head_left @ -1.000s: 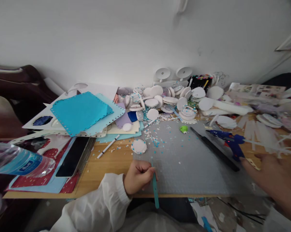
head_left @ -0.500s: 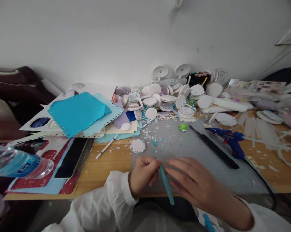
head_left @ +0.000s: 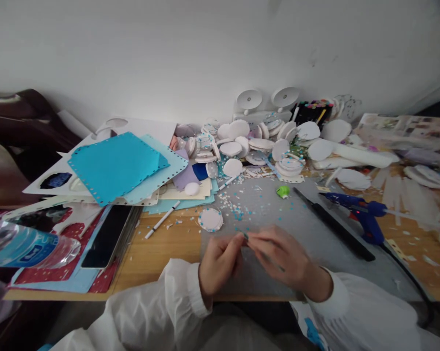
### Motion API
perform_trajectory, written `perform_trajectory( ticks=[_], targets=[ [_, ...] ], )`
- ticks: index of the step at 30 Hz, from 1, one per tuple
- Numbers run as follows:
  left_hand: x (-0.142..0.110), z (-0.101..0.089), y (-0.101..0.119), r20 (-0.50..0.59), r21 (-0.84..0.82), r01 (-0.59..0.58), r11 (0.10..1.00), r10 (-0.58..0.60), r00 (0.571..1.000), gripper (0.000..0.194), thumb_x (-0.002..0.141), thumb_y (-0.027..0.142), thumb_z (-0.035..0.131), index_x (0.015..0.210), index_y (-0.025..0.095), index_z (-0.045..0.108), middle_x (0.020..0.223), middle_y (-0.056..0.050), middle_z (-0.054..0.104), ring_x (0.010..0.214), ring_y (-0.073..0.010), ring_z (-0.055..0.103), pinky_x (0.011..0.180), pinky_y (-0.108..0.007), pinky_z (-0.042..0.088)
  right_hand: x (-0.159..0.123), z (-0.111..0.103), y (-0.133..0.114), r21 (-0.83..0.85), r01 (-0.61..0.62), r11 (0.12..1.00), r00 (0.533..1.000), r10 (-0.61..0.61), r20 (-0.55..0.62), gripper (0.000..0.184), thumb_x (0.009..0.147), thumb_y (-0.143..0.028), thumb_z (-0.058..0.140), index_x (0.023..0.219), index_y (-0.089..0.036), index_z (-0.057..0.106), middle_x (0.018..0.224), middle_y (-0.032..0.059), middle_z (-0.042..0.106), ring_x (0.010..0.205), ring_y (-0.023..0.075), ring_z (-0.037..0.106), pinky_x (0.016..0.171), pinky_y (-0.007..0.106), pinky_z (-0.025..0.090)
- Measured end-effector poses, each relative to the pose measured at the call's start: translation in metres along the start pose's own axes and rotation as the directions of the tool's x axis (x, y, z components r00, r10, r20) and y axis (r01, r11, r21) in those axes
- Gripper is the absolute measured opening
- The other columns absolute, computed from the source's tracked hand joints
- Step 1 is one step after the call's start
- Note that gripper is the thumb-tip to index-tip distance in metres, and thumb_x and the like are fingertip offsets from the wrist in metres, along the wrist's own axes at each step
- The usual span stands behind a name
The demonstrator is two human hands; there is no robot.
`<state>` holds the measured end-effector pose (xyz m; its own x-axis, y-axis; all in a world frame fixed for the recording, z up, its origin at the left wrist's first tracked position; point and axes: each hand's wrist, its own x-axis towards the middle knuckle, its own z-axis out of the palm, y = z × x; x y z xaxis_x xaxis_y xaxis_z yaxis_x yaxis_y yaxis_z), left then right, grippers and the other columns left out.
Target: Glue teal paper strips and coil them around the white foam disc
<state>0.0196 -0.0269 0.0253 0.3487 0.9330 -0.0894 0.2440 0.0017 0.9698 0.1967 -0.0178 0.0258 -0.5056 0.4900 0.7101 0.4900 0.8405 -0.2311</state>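
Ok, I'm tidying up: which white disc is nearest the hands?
The blue-speckled disc just beyond the left hand, lying by itself; the other white discs lie farther back, mostly heaped.

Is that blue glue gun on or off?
On, it seems: the blue glue gun has a small red light glowing on its body.

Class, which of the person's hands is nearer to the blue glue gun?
Right. In the picture, the right hand is below and left of the glue gun; the left hand is farther left.
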Motion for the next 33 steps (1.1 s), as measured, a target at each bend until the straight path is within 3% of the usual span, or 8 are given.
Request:
perform_trajectory(
  ticks=[2, 3, 5, 6, 11, 15, 25, 33],
  targets=[
    [-0.006, -0.008, -0.008, 0.122, 0.308, -0.359, 0.881, 0.337, 0.933, 0.042, 0.095, 0.027, 0.030, 0.078, 0.012, 0.065, 0.054, -0.003, 0.060, 0.047, -0.0109, 0.054, 0.048, -0.021, 0.039, 0.001, 0.007, 0.013, 0.099, -0.180, 0.979, 0.978, 0.189, -0.089, 0.022, 0.082, -0.009, 0.057, 0.099, -0.022, 0.058, 0.083, 0.0039, 0.066, 0.077, 0.0154, 0.063, 0.069, 0.028, 0.054],
    [-0.008, -0.012, -0.013, 0.220, 0.445, -0.568, 0.692, 0.530, 0.819, 0.034, 0.092, 0.025, 0.035, 0.088, 0.010, 0.066, 0.057, -0.005, 0.063, 0.047, -0.0128, 0.055, 0.046, -0.023, 0.039, 0.003, 0.010, 0.019, 0.144, -0.279, 0.949, 0.949, 0.296, -0.110, 0.016, 0.082, -0.011, 0.058, 0.093, -0.022, 0.059, 0.081, 0.0030, 0.065, 0.075, 0.0151, 0.063, 0.068, 0.028, 0.053],
    [-0.012, -0.020, -0.025, 0.349, 0.630, -0.697, 0.343, 0.676, 0.648, 0.029, 0.087, 0.022, 0.043, 0.099, 0.006, 0.063, 0.053, -0.004, 0.062, 0.043, -0.0146, 0.054, 0.042, -0.025, 0.037, 0.009, 0.016, 0.030, 0.252, -0.461, 0.851, 0.864, 0.495, -0.093, 0.005, 0.083, -0.018, 0.060, 0.084, -0.022, 0.058, 0.075, 0.0014, 0.063, 0.069, 0.0141, 0.061, 0.062, 0.026, 0.052],
    [-0.013, -0.023, -0.031, 0.386, 0.671, -0.700, 0.242, 0.692, 0.610, 0.028, 0.085, 0.021, 0.046, 0.101, 0.005, 0.062, 0.051, -0.003, 0.061, 0.042, -0.0143, 0.054, 0.041, -0.024, 0.037, 0.012, 0.019, 0.035, 0.317, -0.528, 0.788, 0.821, 0.569, -0.049, 0.003, 0.083, -0.022, 0.060, 0.082, -0.022, 0.058, 0.072, 0.0007, 0.061, 0.065, 0.0133, 0.060, 0.059, 0.025, 0.051],
    [-0.003, -0.035, -0.047, 0.387, 0.761, -0.633, 0.144, 0.682, 0.620, 0.025, 0.080, 0.016, 0.051, 0.100, 0.005, 0.062, 0.051, -0.001, 0.058, 0.041, -0.0129, 0.052, 0.040, -0.024, 0.038, 0.021, 0.040, 0.047, 0.562, -0.663, 0.495, 0.695, 0.685, 0.217, 0.015, 0.082, -0.033, 0.062, 0.080, -0.019, 0.055, 0.065, -0.0012, 0.057, 0.055, 0.0108, 0.057, 0.051, 0.022, 0.048],
    [0.009, -0.043, -0.047, 0.385, 0.764, -0.637, 0.102, 0.720, 0.577, 0.023, 0.078, 0.013, 0.052, 0.097, 0.004, 0.062, 0.049, 0.001, 0.057, 0.040, -0.0125, 0.051, 0.038, -0.025, 0.037, 0.016, 0.052, 0.045, 0.633, -0.672, 0.385, 0.649, 0.717, 0.253, 0.017, 0.081, -0.032, 0.064, 0.080, -0.020, 0.051, 0.068, -0.0030, 0.055, 0.054, 0.0092, 0.058, 0.052, 0.021, 0.049],
    [0.006, -0.060, -0.040, 0.265, 0.792, -0.530, 0.303, 0.611, 0.746, 0.029, 0.079, 0.010, 0.053, 0.107, 0.004, 0.060, 0.055, 0.000, 0.061, 0.047, -0.0131, 0.057, 0.044, -0.025, 0.045, 0.002, 0.060, 0.039, 0.602, -0.718, 0.349, 0.580, 0.778, 0.241, 0.015, 0.080, -0.029, 0.066, 0.082, -0.023, 0.051, 0.073, -0.0013, 0.057, 0.059, 0.0114, 0.060, 0.055, 0.024, 0.051],
    [0.009, -0.060, -0.042, 0.224, 0.806, -0.485, 0.339, 0.583, 0.781, 0.028, 0.081, 0.011, 0.052, 0.107, 0.005, 0.060, 0.054, 0.000, 0.062, 0.046, -0.0140, 0.058, 0.044, -0.026, 0.046, 0.004, 0.060, 0.038, 0.538, -0.742, 0.400, 0.593, 0.766, 0.248, 0.013, 0.081, -0.028, 0.065, 0.081, -0.023, 0.053, 0.074, -0.0004, 0.055, 0.060, 0.0121, 0.059, 0.053, 0.025, 0.050]
  ],
)
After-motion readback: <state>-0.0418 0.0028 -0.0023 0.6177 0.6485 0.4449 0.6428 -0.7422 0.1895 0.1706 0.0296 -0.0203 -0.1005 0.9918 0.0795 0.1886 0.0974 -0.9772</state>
